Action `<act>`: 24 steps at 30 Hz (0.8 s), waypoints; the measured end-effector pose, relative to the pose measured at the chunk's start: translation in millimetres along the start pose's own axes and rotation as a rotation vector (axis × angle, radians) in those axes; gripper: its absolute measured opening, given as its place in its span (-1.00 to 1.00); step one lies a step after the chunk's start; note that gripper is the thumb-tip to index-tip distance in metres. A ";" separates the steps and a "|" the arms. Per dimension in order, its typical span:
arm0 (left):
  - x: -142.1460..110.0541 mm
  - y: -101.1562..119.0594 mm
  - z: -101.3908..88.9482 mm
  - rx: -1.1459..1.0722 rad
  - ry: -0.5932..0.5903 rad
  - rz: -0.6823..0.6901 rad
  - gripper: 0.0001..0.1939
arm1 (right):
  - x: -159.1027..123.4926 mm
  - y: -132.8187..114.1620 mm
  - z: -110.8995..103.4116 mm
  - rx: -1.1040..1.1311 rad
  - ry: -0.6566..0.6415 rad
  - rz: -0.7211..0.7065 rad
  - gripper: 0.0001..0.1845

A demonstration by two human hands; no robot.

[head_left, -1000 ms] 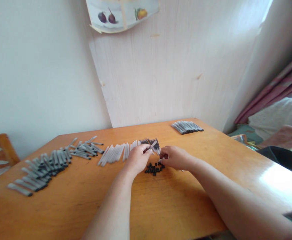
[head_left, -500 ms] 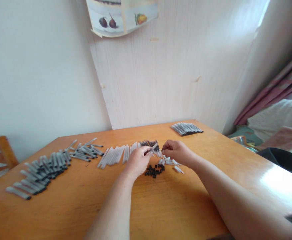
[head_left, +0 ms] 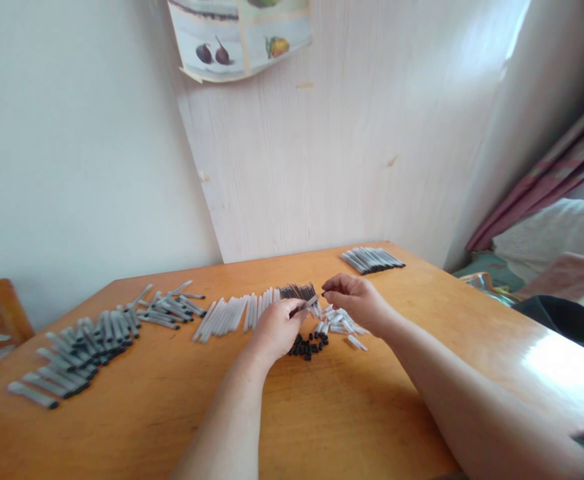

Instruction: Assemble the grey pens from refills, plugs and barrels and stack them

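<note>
At the middle of the bench (head_left: pixel 322 413), just in front of twelve o'clock from the person's seat, the left hand (head_left: pixel 278 327) pinches a slender greyish tube (head_left: pixel 312 302) between thumb and fingers, its free end pointing to about two o'clock, toward the other hand. The right hand (head_left: pixel 356 300) is raised, its thumb and fingertips brought together on a small dark piece (head_left: pixel 323 293), too small to make out clearly; that piece sits just off the tube's free end, at roughly two o'clock from it, and the two appear apart. Close by the left hand at four o'clock lies a loose cluster of short black plugs (head_left: pixel 309 347), partly hidden by that hand. Below the right hand, toward seven o'clock, white caps (head_left: pixel 339 321) are scattered. At one o'clock from the left hand, just beyond the held tube, dark thin rods (head_left: pixel 297 292) lie side by side, and at ten o'clock a row of white tubes (head_left: pixel 227 315) adjoins them. Farther off, at nine to ten o'clock from the left hand, a small heap of black-ended pens (head_left: pixel 172 307) lies near a larger spread of similar pens (head_left: pixel 82 347) at nine o'clock. One more neat row of black-ended pens (head_left: pixel 372 259) rests at one o'clock from the right hand, well apart from both hands.
</note>
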State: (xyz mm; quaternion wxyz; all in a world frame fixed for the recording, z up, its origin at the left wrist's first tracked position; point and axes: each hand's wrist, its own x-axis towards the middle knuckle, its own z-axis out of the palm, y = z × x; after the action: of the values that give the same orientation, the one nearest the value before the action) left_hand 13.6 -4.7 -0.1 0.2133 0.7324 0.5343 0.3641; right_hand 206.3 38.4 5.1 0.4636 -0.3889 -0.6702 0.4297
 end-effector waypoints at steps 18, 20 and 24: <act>-0.7 -0.1 0.2 0.040 -0.014 -0.020 -0.69 | 1.5 7.5 0.8 -0.077 -0.049 -0.038 -0.81; -0.6 -1.4 0.4 0.040 -0.020 -0.012 -0.69 | 1.4 6.8 0.5 -0.086 -0.056 -0.042 -0.82; -0.8 -3.2 1.1 0.029 -0.029 0.012 -0.68 | 1.5 5.9 0.8 -0.093 -0.055 -0.033 -0.83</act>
State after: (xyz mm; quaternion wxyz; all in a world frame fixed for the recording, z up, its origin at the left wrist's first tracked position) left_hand 12.2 -4.2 -3.3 0.2083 0.7439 0.5318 0.3469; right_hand 205.9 41.5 -0.2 0.4335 -0.3870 -0.7081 0.4012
